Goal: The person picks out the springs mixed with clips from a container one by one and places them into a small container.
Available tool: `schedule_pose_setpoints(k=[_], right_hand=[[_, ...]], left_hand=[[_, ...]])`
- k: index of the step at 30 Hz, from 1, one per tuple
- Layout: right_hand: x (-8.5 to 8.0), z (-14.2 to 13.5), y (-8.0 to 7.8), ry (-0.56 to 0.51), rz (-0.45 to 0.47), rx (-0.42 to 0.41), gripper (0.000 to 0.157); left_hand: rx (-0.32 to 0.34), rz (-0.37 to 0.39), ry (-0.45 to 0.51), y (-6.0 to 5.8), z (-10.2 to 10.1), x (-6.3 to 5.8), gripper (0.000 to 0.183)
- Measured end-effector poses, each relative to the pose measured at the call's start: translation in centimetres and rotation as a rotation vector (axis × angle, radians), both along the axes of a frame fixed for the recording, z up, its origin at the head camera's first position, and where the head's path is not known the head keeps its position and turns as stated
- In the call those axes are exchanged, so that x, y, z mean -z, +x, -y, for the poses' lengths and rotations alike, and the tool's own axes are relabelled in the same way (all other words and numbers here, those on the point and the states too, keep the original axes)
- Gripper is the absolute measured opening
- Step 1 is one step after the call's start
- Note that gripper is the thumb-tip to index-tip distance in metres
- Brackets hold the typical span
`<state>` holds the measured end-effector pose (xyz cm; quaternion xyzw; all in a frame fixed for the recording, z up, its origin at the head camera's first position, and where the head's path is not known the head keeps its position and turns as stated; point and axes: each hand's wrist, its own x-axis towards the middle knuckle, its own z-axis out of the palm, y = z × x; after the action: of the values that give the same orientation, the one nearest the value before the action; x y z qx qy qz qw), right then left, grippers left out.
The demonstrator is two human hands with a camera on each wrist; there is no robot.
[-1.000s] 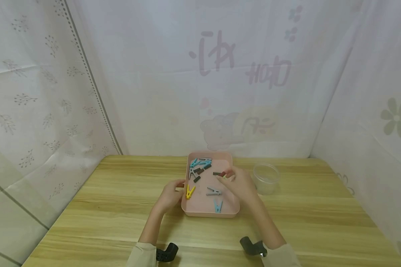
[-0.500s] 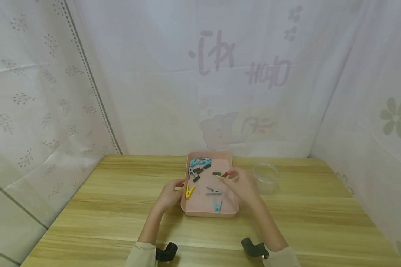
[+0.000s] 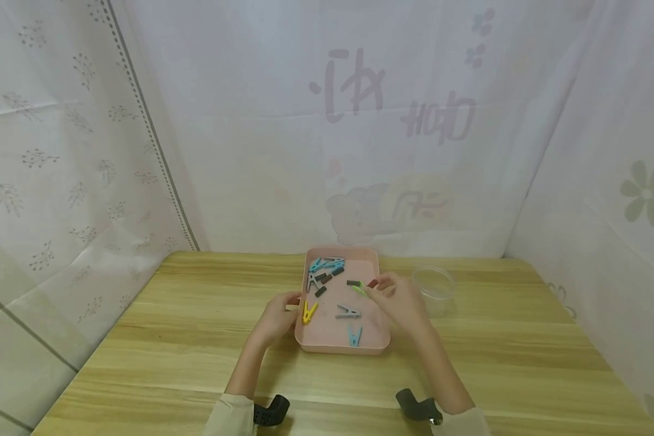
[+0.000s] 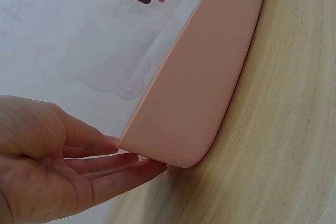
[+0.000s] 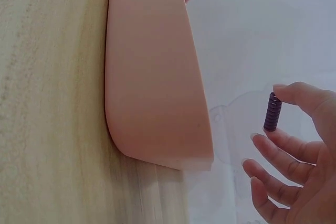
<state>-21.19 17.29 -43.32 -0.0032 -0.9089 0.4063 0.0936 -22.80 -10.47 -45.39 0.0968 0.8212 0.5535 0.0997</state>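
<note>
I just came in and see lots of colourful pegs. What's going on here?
A person sits at a wooden table with a pink tray of clothes pegs. The left hand rests its fingers against the tray's left side. The right hand is above the tray's right part and pinches a dark red peg between thumb and finger. A yellow peg, a grey peg and blue ones lie in the tray. A clear plastic tub stands to the right.
</note>
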Motion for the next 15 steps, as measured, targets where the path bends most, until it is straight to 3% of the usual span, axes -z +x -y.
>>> schedule_pose_setpoints(k=[15], right_hand=[[0.07,-0.14,-0.03,-0.009,-0.009,0.072,0.039]], left_hand=[[-0.005,-0.001,-0.023,-0.04,-0.03,-0.04,0.042]])
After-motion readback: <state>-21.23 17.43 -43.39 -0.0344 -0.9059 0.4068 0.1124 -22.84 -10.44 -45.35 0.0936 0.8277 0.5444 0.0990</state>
